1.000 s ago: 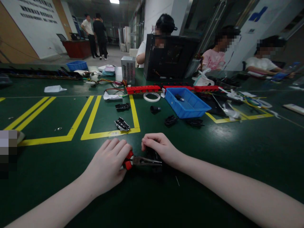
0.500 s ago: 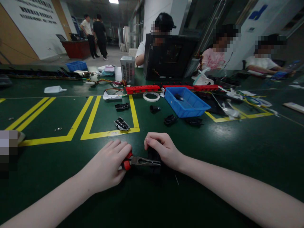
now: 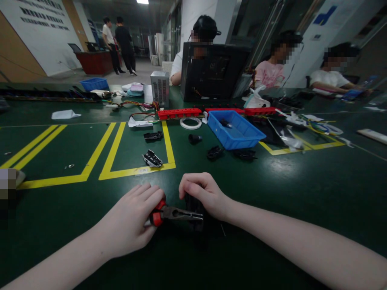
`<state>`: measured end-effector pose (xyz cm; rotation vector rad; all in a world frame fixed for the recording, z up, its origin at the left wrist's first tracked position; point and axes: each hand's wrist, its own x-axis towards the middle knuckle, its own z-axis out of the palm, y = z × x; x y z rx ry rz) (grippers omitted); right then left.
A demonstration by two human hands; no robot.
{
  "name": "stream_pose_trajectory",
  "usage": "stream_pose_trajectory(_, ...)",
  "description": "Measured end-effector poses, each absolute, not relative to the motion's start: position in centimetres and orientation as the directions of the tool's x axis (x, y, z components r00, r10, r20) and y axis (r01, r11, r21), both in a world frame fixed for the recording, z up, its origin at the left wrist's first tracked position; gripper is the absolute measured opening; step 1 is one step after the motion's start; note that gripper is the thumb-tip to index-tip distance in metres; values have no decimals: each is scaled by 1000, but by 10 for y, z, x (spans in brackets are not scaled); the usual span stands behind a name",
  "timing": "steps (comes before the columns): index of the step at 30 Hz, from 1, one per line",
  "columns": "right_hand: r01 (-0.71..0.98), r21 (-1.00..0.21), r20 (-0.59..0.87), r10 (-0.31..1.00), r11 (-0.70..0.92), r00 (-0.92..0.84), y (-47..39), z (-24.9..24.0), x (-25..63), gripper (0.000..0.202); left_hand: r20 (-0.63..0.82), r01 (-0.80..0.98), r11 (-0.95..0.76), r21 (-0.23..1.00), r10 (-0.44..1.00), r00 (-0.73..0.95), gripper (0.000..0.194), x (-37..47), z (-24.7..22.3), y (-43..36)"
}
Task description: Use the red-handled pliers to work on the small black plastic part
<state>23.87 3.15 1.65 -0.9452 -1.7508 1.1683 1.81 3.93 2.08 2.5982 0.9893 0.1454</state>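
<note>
Red-handled needle-nose pliers (image 3: pixel 178 213) are gripped by my left hand (image 3: pixel 137 215), their jaws pointing right. My right hand (image 3: pixel 205 193) is closed around a black plastic part (image 3: pixel 193 203), which is dark and partly hidden by the fingers. The plier tips lie across the lower section of this part; I cannot tell whether they pinch it. A thin metal pin (image 3: pixel 223 230) lies on the green table below my right wrist. Beyond my hands are a black-and-silver part (image 3: pixel 152 158), another black part (image 3: pixel 152 136) and a short black cylinder (image 3: pixel 195 139).
A blue tray (image 3: pixel 236 131) holds a small dark piece, with black parts (image 3: pixel 215 152) in front of it. A white ring (image 3: pixel 190 123) and red strips (image 3: pixel 179 113) lie farther back. A large black computer case (image 3: pixel 214 72) stands before a seated person. Yellow tape (image 3: pixel 107 157) marks the table.
The plier jaws and the black part sit slightly lower in view, with my hands still holding them. The whole scene has shifted a little left as the camera moved.
</note>
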Motion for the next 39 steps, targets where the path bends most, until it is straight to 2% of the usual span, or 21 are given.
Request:
stream_pose_trajectory(3,139,-949,203,888,282,-412,32,17,238,37,12,621,-719,311,657,754,25,18,17,39)
stream_pose_trajectory(8,115,-960,192,895,257,-402,33,17,237,34,160,588,-770,247,631,759,29,18,11,41)
stream_pose_trajectory(18,104,-958,212,900,269,-381,34,17,236,33,247,551,-787,278,613,750,33,15,7,42)
stream_pose_trajectory(39,105,-963,191,903,249,-384,35,14,237,33,193,579,-772,261,630,753,23,17,10,40)
